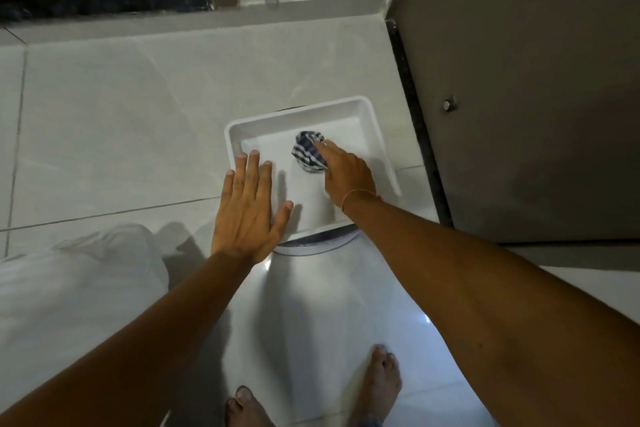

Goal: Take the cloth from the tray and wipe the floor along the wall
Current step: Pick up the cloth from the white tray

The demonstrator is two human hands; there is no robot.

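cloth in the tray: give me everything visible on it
The cloth is a small piece of woven-looking fabric with dark blue and white stripes or checks, bunched into a crumpled lump, not spread flat. It lies inside the white tray, roughly at its middle, resting on the tray's bottom. The right hand is on its near right side, fingers curled over it and hiding part of it; whether the grip has closed is unclear. The left hand lies flat on the tray's left rim, apart from the cloth.
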